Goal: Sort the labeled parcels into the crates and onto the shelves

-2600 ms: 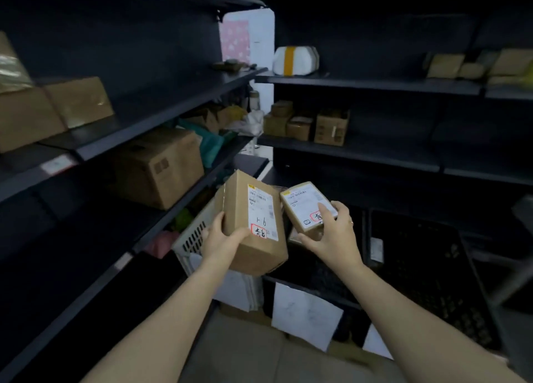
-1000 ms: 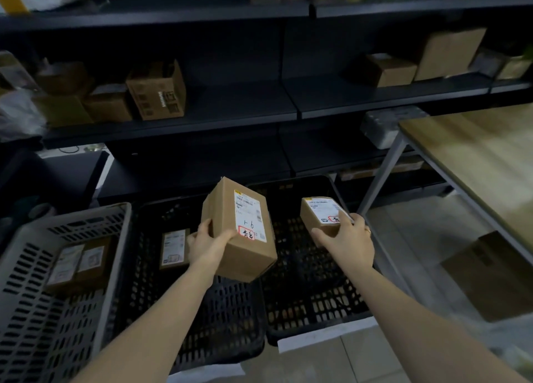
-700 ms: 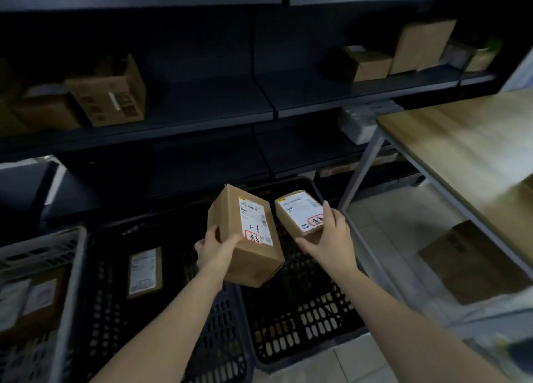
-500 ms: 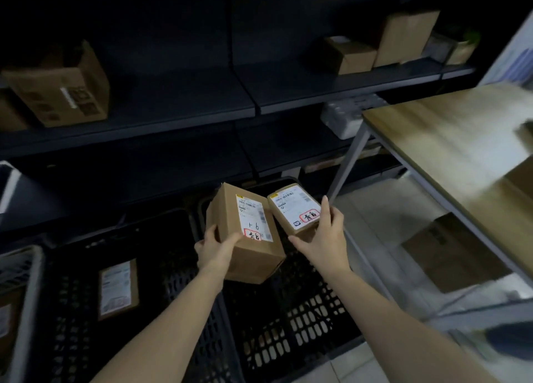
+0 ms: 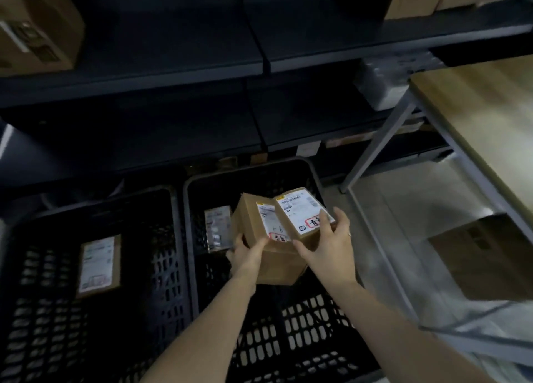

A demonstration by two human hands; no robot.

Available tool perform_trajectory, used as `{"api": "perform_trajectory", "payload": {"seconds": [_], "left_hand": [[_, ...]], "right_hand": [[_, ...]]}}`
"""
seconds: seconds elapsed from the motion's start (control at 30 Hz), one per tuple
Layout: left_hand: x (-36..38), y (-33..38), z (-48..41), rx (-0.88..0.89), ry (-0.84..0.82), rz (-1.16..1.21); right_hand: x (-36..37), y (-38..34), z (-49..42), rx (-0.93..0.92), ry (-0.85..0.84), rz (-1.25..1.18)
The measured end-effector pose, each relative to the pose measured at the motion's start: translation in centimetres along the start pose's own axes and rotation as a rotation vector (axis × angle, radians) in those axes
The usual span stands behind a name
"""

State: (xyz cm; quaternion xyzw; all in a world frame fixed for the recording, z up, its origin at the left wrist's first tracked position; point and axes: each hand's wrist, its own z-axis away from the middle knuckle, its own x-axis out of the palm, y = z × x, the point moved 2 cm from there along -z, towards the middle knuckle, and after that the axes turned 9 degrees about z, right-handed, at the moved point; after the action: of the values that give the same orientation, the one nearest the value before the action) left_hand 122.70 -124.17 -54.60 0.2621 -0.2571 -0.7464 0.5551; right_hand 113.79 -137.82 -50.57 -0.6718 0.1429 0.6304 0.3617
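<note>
While the left crate (image 5: 86, 209) and right crate (image 5: 259, 165) each hold a parcel (image 5: 98, 263), the left hand (image 5: 245, 254) grips a larger box (image 5: 251, 218), the right hand (image 5: 331, 247) a smaller box (image 5: 300, 212), both unplaced.

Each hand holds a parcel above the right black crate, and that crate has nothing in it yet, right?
Not empty: the head view shows a small labeled parcel lying in the right black crate, toward its back left. The rest stands: the left hand grips the larger parcel and the right hand the smaller parcel, both above that crate.
</note>
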Motion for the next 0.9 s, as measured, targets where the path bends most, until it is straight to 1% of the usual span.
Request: {"api": "perform_trajectory", "payload": {"seconds": [0.1,0.17,0.23,0.43,0.47,0.53,0.57,0.6,0.63,0.7,0.77,0.9], "left_hand": [[2.9,-0.4,-2.2,-0.030,0.004,0.082],[4.0,-1.1,-4.0,-0.041,-0.007,0.151],[4.5,-2.5,-6.4,-0.063,-0.009,0.183],[4.4,-4.8,-10.3,-0.055,-0.022,0.145],[4.0,-5.3,-10.7,-0.081,0.006,0.134],[3.3,-6.6,-11.0,-0.232,0.046,0.128],[3.1,-7.2,-10.8,-0.318,0.034,0.145],[3.1,-7.9,-10.7,-0.369,0.017,0.169],[3.2,-8.5,-10.6,-0.383,0.008,0.186],[3.6,-9.5,-11.1,-0.344,0.038,0.214],[3.8,-10.2,-12.0,-0.285,0.113,0.226],[3.6,-9.8,-14.0,-0.156,0.252,0.157]], "right_hand": [[2.0,0.5,-2.1,-0.094,0.013,0.055],[3.7,0.6,-3.3,-0.117,-0.023,0.057],[5.5,0.8,-4.2,-0.121,-0.074,0.068],[10.0,1.2,-5.9,-0.068,-0.297,0.132],[10.6,1.4,-6.1,-0.064,-0.340,0.133],[11.9,1.8,-6.2,-0.035,-0.453,0.082],[12.5,2.1,-6.0,-0.018,-0.505,0.036],[13.0,2.3,-5.8,-0.006,-0.536,-0.004],[13.4,2.6,-5.5,-0.001,-0.544,-0.026],[14.0,3.2,-5.2,0.003,-0.532,-0.012],[14.3,3.7,-5.1,0.014,-0.497,0.019],[14.0,4.2,-4.4,0.033,-0.406,0.067]]}}
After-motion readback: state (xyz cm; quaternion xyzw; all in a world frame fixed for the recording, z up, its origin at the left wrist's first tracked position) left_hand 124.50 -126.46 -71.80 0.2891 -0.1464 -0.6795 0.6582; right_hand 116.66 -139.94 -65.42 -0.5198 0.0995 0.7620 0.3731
